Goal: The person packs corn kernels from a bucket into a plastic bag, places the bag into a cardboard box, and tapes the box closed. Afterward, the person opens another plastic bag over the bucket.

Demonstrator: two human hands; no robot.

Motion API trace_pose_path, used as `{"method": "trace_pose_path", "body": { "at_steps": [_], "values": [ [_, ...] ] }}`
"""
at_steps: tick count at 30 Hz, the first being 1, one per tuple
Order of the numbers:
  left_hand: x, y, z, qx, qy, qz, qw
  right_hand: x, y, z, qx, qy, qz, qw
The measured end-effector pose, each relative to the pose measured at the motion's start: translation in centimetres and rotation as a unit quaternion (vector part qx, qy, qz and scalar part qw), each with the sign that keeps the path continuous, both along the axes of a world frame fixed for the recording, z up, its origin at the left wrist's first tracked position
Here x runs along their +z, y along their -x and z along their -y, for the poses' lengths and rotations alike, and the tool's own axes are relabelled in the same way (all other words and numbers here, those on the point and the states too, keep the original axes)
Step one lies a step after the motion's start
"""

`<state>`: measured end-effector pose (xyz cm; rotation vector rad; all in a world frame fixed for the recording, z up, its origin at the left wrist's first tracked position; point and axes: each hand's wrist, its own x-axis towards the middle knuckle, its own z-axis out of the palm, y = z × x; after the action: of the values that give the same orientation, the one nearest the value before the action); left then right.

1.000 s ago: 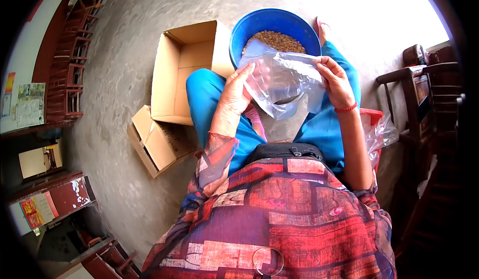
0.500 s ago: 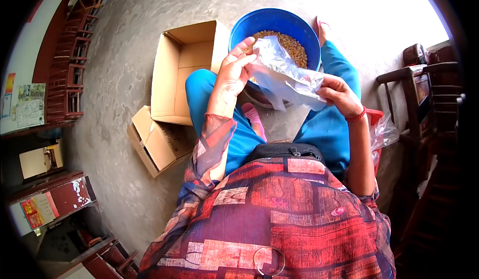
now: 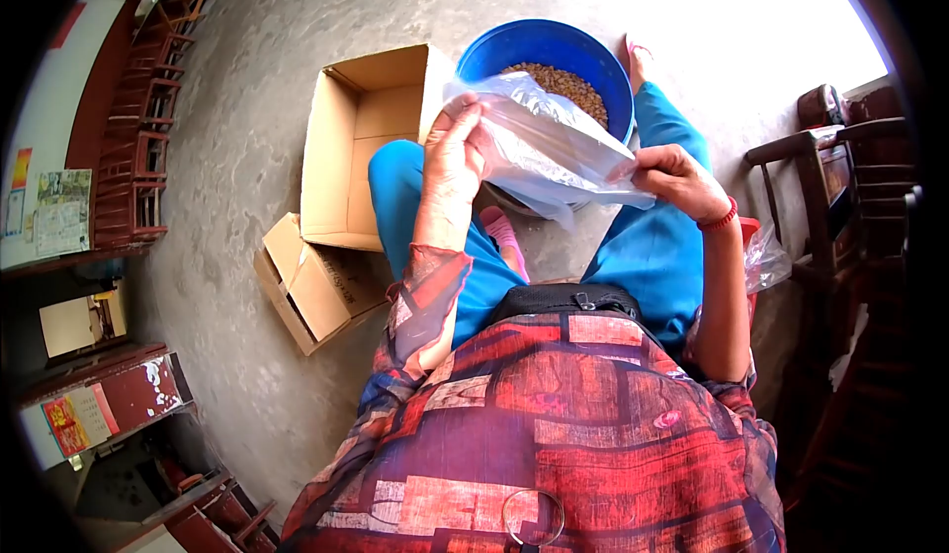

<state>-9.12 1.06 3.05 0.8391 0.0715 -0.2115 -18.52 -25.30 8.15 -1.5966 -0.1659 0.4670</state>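
Note:
A clear plastic bag (image 3: 549,146) is stretched between my two hands, above the near side of a blue tub (image 3: 618,69). My left hand (image 3: 457,143) pinches the bag's left end, fingers closed. On the other end, my right hand (image 3: 680,182), with a red band at its wrist, is closed too. Inside the tub lies a heap of small tan pieces, perhaps corn kernels (image 3: 563,84); the bag hides part of them. The bag looks flat, with nothing visible in it.
An open cardboard box (image 3: 341,148) stands left of the tub, with a smaller carton (image 3: 321,291) tilted beside it. Another clear bag (image 3: 766,261) hangs by a red stool or container at my right. Dark wooden chairs (image 3: 825,187) stand farther right.
My left hand has moved left and slightly down, its fingers closing on the bag's edge. The bag is now spread wider; my right hand has hardly moved.

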Motion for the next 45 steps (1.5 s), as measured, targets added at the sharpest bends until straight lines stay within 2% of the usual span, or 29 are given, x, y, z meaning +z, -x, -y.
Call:
{"method": "trace_pose_path", "body": {
  "at_steps": [1,4,6,7,10,11,13,16,17,19,21,23,24,27,31,33,34,35,37,38,40,42,45],
  "values": [
    [-0.2,-0.1,-0.5,0.004,0.020,0.008,1.000,0.1,0.0,0.1,0.001,-0.001,0.000,1.000],
    [0.5,0.1,-1.1,0.027,-0.010,0.021,0.999,-0.3,-0.2,0.2,-0.077,-0.019,-0.028,0.996],
    [1.5,0.7,-1.1,-0.079,0.115,-0.083,0.987,-1.3,-0.5,0.2,-0.104,-0.020,-0.013,0.994],
    [1.5,1.1,-1.0,-0.081,0.116,-0.081,0.987,-1.7,-0.7,0.2,-0.130,-0.020,0.004,0.991],
    [0.8,1.9,-0.1,-0.243,0.075,-0.059,0.965,-2.1,-1.4,-0.2,-0.158,-0.040,0.018,0.986],
    [0.3,2.2,0.5,-0.254,0.025,-0.048,0.966,-2.0,-1.6,-0.3,-0.181,-0.051,0.024,0.982],
    [0.1,3.3,1.5,-0.208,-0.045,-0.054,0.976,-0.9,-1.9,-0.7,-0.232,-0.074,0.076,0.967],
    [0.4,2.9,1.4,-0.183,-0.005,-0.022,0.983,-0.8,-2.1,-0.1,-0.374,-0.025,0.122,0.919],
    [0.6,2.7,1.2,-0.141,0.003,-0.054,0.989,-0.5,-2.0,-0.1,-0.393,-0.032,0.135,0.909],
    [1.3,2.0,0.6,-0.101,-0.010,-0.056,0.993,-0.2,-1.4,0.1,-0.331,-0.060,0.135,0.932],
    [1.0,1.2,0.4,-0.089,-0.005,-0.054,0.995,-0.2,-0.9,-0.4,-0.238,-0.079,0.086,0.964],
    [1.0,0.9,0.8,-0.031,0.035,-0.056,0.997,-0.7,-0.9,-1.0,-0.103,-0.021,0.058,0.993],
    [1.4,1.0,0.9,-0.045,0.042,-0.055,0.997,-0.9,-0.8,-1.7,-0.064,-0.020,0.026,0.997],
    [3.0,1.6,1.9,-0.064,0.057,-0.058,0.995,-3.4,-1.1,-3.8,-0.049,-0.007,0.003,0.999],
    [4.1,2.3,2.4,-0.078,0.096,-0.084,0.989,-3.8,-1.3,-5.4,-0.058,-0.077,-0.014,0.995],
    [3.8,2.2,2.3,-0.143,0.145,-0.029,0.979,-3.3,-1.7,-6.1,-0.213,-0.228,0.084,0.946],
    [3.6,2.2,2.4,-0.141,0.129,-0.025,0.981,-1.1,-1.3,-5.3,-0.216,-0.235,0.051,0.946],
    [3.3,2.2,2.4,-0.142,0.129,-0.026,0.981,-1.5,-2.3,-5.1,-0.193,-0.326,0.138,0.915],
    [2.4,2.4,2.2,-0.142,0.076,-0.062,0.985,-0.5,-1.9,-4.5,-0.206,-0.401,0.069,0.890],
    [1.9,2.4,2.4,-0.143,0.077,-0.075,0.984,-0.6,-2.0,-4.1,-0.195,-0.395,0.045,0.897],
    [0.4,2.3,2.0,-0.138,0.061,-0.082,0.985,-1.7,-1.6,-4.0,-0.163,-0.248,0.032,0.955],
    [-0.6,2.4,1.9,-0.112,0.038,-0.087,0.989,-2.7,-1.5,-4.4,-0.110,-0.129,0.034,0.985],
    [-1.4,2.0,0.6,-0.123,0.041,-0.060,0.990,-3.9,-1.1,-4.5,-0.127,-0.096,0.012,0.987]
  ]
}}
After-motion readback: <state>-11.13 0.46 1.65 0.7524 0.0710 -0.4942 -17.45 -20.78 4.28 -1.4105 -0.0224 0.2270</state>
